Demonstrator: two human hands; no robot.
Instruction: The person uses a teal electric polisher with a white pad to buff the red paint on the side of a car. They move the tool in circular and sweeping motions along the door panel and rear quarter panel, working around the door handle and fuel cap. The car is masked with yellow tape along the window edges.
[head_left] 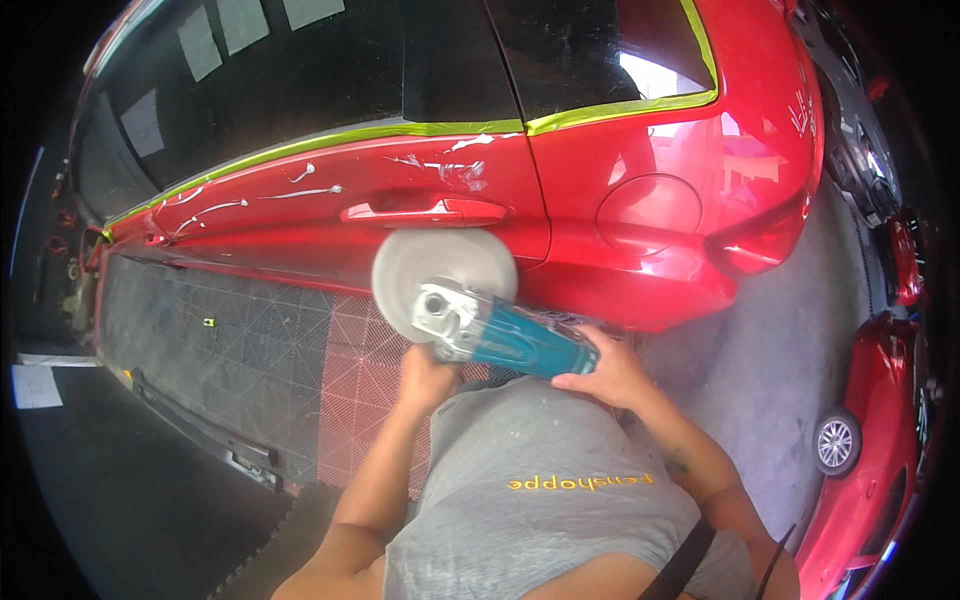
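Both my hands hold a teal electric polisher [530, 338] with a silver head and a round white pad [445, 262]. My left hand [430, 378] is closed beside the head, its grip partly hidden under the tool. Around the rear end of the teal body wraps my right hand [605, 368]. The pad faces the red car door [300, 215], its upper edge just below the door handle [425, 211]; whether it touches the paint I cannot tell. White streaks of compound [310, 192] lie on the door left of the handle. Yellow-green tape [400, 130] borders the windows.
A fuel flap [650, 213] sits in the rear panel to the right. Under the car lies grey and red floor tiling [365, 385]. Another red car [860, 470] stands at the far right, with a dark car [855, 130] behind. A metal strip [205, 430] crosses the floor at left.
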